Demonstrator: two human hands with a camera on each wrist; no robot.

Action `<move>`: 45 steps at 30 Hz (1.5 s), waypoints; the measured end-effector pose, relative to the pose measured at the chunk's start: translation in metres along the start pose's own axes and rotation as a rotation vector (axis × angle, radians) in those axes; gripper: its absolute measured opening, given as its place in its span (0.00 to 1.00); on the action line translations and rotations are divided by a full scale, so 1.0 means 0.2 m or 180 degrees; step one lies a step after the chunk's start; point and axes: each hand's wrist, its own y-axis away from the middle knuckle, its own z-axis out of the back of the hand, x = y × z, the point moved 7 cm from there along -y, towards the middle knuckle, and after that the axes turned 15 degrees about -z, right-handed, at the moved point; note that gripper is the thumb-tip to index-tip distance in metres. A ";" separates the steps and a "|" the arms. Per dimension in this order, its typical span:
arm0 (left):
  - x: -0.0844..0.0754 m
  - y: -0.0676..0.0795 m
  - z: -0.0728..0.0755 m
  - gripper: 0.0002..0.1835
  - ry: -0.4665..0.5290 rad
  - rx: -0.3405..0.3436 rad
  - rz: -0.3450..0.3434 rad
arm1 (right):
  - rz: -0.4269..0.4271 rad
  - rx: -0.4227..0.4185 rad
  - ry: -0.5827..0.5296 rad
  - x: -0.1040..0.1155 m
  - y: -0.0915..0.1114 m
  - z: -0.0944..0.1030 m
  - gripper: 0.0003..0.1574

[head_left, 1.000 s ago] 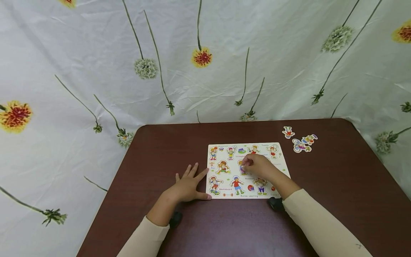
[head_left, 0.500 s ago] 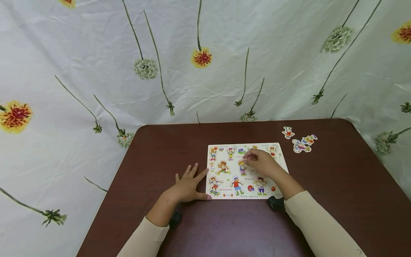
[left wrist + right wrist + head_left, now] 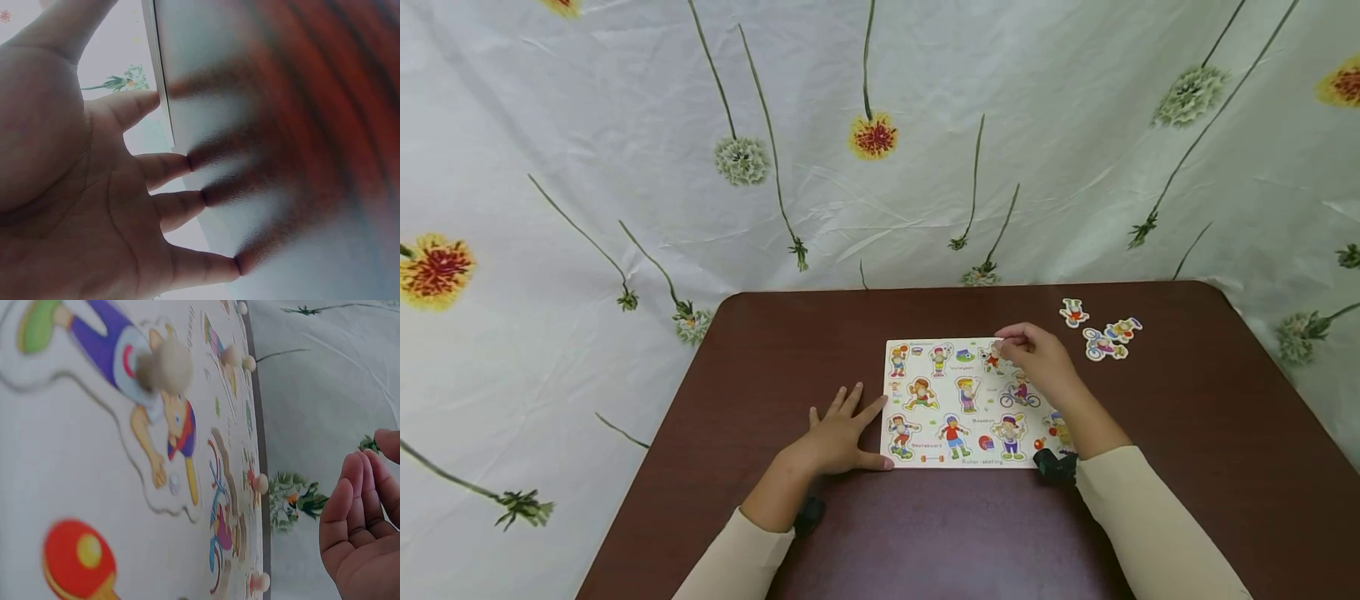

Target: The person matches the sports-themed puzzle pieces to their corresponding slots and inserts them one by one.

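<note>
A white puzzle board with pictures of children playing sports lies on the table. Along its left edge my left hand rests on the tabletop, fingers spread, thumb and index finger touching the board. My right hand hovers over the board's far right part, near a soccer player piece. Its fingers are loosely bent with nothing visible between them. Wooden knobs stand up from the seated pieces, such as the golfer piece and the baseball player piece. A cyclist picture shows without a knob.
Beyond the board to the right lie loose puzzle pieces: a small figure, a cyclist piece and another figure touching it. The dark brown table ends at a floral cloth behind it.
My right hand has moved from the golfer piece toward the board's far right, uncovering the golfer and the cyclist picture. The left hand has stayed in place.
</note>
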 end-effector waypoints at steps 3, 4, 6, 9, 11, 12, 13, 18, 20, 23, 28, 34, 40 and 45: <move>0.00 0.00 0.00 0.54 0.0004 -0.0006 -0.0001 | -0.0018 -0.0040 -0.0188 -0.02 -0.01 0.05 0.22; 0.00 0.00 0.00 0.54 0.0000 -0.0007 -0.0004 | -0.0019 -0.0058 -0.0232 -0.02 -0.02 0.07 0.22; 0.00 0.00 0.00 0.54 0.0001 -0.0012 -0.0012 | -0.0009 -0.0090 -0.0300 -0.03 -0.03 0.10 0.23; 0.00 0.01 0.00 0.54 -0.0003 -0.0017 -0.0022 | 0.0026 -0.0152 -0.0343 -0.04 -0.05 0.16 0.24; 0.00 0.01 0.00 0.54 0.0007 -0.0021 -0.0025 | 0.0046 -0.0221 -0.0372 -0.04 -0.06 0.20 0.24; 0.00 0.01 0.00 0.54 0.0009 -0.0024 -0.0025 | 0.0048 -0.0256 -0.0391 -0.05 -0.07 0.22 0.24; 0.00 0.01 0.00 0.55 0.0011 -0.0025 -0.0024 | 0.0053 -0.0301 -0.0406 -0.05 -0.08 0.24 0.25; 0.00 0.01 0.00 0.55 0.0002 -0.0022 -0.0012 | -0.0034 -0.0532 -0.0453 -0.08 -0.12 0.33 0.28; 0.00 0.01 0.00 0.55 0.0005 -0.0028 -0.0017 | -0.0070 -0.0596 -0.0444 -0.09 -0.14 0.36 0.28; 0.00 0.02 0.01 0.55 0.0017 -0.0017 -0.0011 | -0.0152 -0.0649 -0.0362 -0.11 -0.17 0.40 0.28; 0.00 0.02 0.01 0.55 0.0022 -0.0024 -0.0003 | -0.0202 -0.0739 -0.0020 -0.13 -0.23 0.45 0.25; 0.00 0.01 0.01 0.55 -0.0006 -0.0024 -0.0017 | -0.0083 -0.0732 0.0723 -0.12 -0.30 0.48 0.21; 0.00 0.00 0.00 0.55 -0.0005 -0.0032 -0.0029 | 0.0045 -0.0571 0.1527 -0.13 -0.36 0.48 0.25; 0.00 0.00 0.00 0.55 -0.0013 -0.0048 -0.0031 | 0.0071 -0.0398 0.2134 -0.16 -0.39 0.46 0.29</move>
